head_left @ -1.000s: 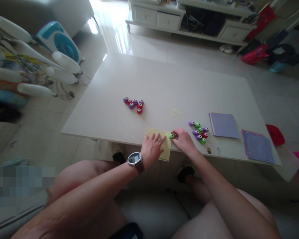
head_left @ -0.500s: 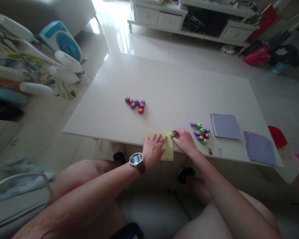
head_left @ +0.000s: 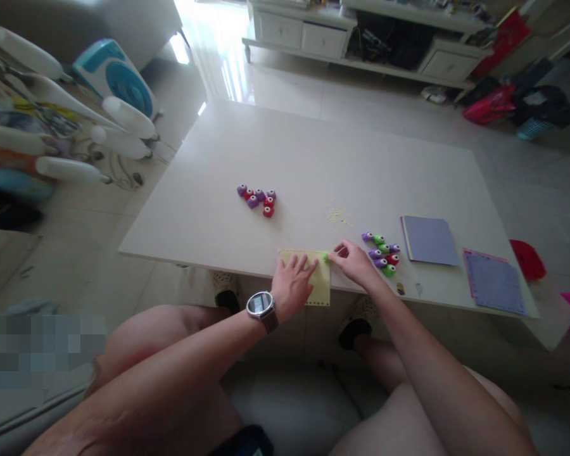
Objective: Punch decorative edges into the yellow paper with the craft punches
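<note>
My left hand (head_left: 292,284) lies flat with fingers spread on a yellow sheet of paper (head_left: 321,286), which overhangs the table's near edge. Small holes run along the sheet's edges. At its upper right corner sits a small green craft paper punch (head_left: 325,257). My right hand (head_left: 354,261) is on this punch, its thumb over the top and the other fingers curled beyond. To the right of that hand stand several purple, green and red paper punches (head_left: 380,254). Another group of purple and red punches (head_left: 259,196) is farther left.
Yellow paper bits (head_left: 338,214) lie scattered beyond the sheet. On the right are a stack of purple paper (head_left: 430,240) and hole-edged purple sheets (head_left: 494,282). Two tiny items, one a small figure (head_left: 400,289), lie by the near edge of the white table (head_left: 313,152).
My right thumb has come down over the top of the green punch, covering its eye-like button. My left hand and the yellow sheet have stayed in place.
</note>
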`<state>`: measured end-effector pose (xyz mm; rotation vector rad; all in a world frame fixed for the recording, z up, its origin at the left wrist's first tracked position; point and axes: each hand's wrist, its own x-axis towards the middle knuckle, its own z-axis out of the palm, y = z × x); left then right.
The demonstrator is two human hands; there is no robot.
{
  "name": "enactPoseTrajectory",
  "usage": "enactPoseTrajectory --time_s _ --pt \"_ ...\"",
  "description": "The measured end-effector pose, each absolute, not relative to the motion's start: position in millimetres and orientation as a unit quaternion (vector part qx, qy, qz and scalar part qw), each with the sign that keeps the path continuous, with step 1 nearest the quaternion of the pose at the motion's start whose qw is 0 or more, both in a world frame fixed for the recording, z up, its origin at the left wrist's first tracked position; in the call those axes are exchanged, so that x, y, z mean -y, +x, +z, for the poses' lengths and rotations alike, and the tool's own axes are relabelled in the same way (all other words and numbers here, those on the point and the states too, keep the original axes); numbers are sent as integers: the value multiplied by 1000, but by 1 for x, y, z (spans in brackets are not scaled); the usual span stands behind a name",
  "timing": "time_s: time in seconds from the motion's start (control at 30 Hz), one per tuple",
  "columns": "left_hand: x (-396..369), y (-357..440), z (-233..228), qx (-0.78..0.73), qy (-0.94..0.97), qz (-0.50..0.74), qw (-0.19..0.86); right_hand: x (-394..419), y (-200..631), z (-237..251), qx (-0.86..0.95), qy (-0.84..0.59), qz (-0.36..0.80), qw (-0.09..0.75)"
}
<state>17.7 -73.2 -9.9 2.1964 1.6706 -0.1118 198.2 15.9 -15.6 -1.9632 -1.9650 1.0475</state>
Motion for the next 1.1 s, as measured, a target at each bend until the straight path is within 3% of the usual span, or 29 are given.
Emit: enactPoseTrajectory --time_s 0.4,1.1 --pt "74 18 -9 -594 784 -41 176 -23 207 -39 634 -642 415 119" --pt "75 18 -8 -597 780 -28 187 -23 206 -40 641 -647 397 116"
